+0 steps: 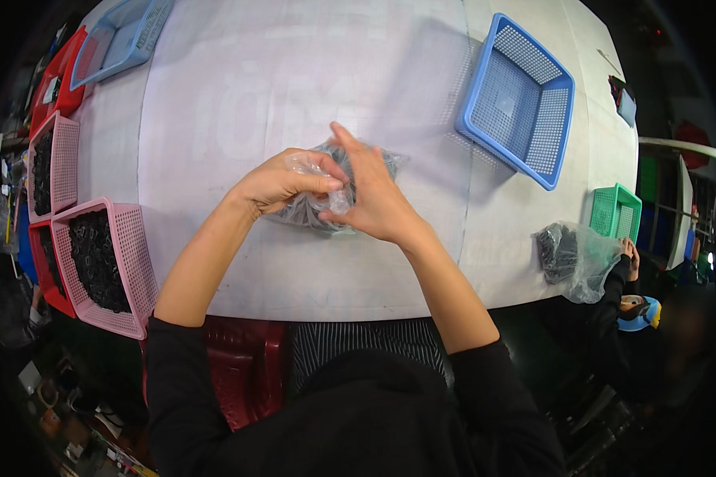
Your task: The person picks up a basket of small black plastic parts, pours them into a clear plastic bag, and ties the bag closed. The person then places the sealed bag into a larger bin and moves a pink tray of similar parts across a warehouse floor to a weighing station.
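A clear plastic bag (309,211) with dark contents lies on the white table in front of me. My left hand (282,180) is closed on the gathered top of the bag, thumb and fingers pinching the crumpled film. Close against its right side, my right hand (378,199) has its fingers stretched and its thumb apart, curving around the bag's top without a visible grip. Both hands cover much of the bag, so what exactly is inside cannot be made out.
An empty blue basket (511,94) stands at the far right. Pink baskets (133,258) of black pieces line the left edge, with a light-blue basket (123,48) beyond. At right, another person's hand (632,256) touches a clear bag (585,266) beside a green basket (615,208).
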A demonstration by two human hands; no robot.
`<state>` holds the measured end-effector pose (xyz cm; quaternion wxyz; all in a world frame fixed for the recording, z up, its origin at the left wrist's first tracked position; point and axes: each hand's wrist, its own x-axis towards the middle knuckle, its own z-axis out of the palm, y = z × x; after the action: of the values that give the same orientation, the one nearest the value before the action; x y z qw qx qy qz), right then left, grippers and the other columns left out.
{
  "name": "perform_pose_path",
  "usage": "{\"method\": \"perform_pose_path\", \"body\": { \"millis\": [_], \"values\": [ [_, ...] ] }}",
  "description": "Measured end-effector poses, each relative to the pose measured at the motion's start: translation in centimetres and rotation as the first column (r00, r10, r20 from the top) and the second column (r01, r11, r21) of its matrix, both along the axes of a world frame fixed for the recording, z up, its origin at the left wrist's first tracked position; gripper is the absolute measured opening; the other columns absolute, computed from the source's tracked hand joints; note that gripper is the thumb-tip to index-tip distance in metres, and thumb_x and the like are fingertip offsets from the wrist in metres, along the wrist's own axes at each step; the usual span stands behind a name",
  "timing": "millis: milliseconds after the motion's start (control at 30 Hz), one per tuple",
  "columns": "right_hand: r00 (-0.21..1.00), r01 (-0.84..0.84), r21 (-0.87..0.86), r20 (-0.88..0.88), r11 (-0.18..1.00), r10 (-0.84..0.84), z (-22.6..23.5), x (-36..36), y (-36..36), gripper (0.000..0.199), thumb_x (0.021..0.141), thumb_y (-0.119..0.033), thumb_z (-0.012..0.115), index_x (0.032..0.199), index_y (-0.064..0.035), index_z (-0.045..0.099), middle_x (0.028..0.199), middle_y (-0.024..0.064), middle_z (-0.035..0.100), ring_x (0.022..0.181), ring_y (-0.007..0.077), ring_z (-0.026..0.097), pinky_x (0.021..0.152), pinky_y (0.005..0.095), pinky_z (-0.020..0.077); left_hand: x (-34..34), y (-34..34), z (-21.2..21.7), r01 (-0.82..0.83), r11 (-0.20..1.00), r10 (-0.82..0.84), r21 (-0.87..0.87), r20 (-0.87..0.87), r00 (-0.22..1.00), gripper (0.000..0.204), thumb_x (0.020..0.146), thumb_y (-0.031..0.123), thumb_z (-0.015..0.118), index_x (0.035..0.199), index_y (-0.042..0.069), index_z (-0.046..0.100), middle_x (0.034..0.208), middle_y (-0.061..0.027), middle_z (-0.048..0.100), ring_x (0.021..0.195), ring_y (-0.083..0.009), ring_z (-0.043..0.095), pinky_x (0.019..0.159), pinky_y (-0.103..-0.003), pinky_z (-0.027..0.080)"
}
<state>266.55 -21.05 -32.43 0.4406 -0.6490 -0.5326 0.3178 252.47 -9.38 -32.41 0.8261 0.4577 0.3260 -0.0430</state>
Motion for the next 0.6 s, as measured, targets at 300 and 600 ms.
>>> {"method": "perform_pose_path", "body": {
  "millis": [300, 600],
  "values": [
    [0.962, -0.113, -0.132, 0.235, 0.985, 0.141, -1.9, 0.2, 0.7, 0.029, 0.063, -0.01, 0.074, 0.088, -0.0025, 0.061, 0.077, 0.012, 0.06, 0.082, 0.0301, 0.055, 0.08, 0.0412, 0.0447, -0.7, -2.3, 0.6, -0.052, 0.836, 0.0, 0.546, 0.095, 0.995, 0.014, 0.073, -0.001, 0.066, 0.076, 0.005, 0.053, 0.077, -0.0025, 0.057, 0.074, -0.0147, 0.058, 0.062, -0.029, 0.047],
    [0.943, -0.209, -0.081, 0.247, 0.975, 0.223, -0.4, 1.0, 0.3, 0.027, 0.07, -0.018, 0.072, 0.089, -0.0012, 0.061, 0.082, 0.013, 0.061, 0.082, 0.0287, 0.057, 0.07, 0.0373, 0.0469, 0.0, -5.3, -2.9, -0.307, -0.289, 0.18, 0.907, 0.366, 0.913, 0.025, 0.062, -0.008, 0.062, 0.078, 0.005, 0.048, 0.081, -0.0056, 0.055, 0.059, -0.0201, 0.053, 0.049, -0.029, 0.043]
  ]
}}
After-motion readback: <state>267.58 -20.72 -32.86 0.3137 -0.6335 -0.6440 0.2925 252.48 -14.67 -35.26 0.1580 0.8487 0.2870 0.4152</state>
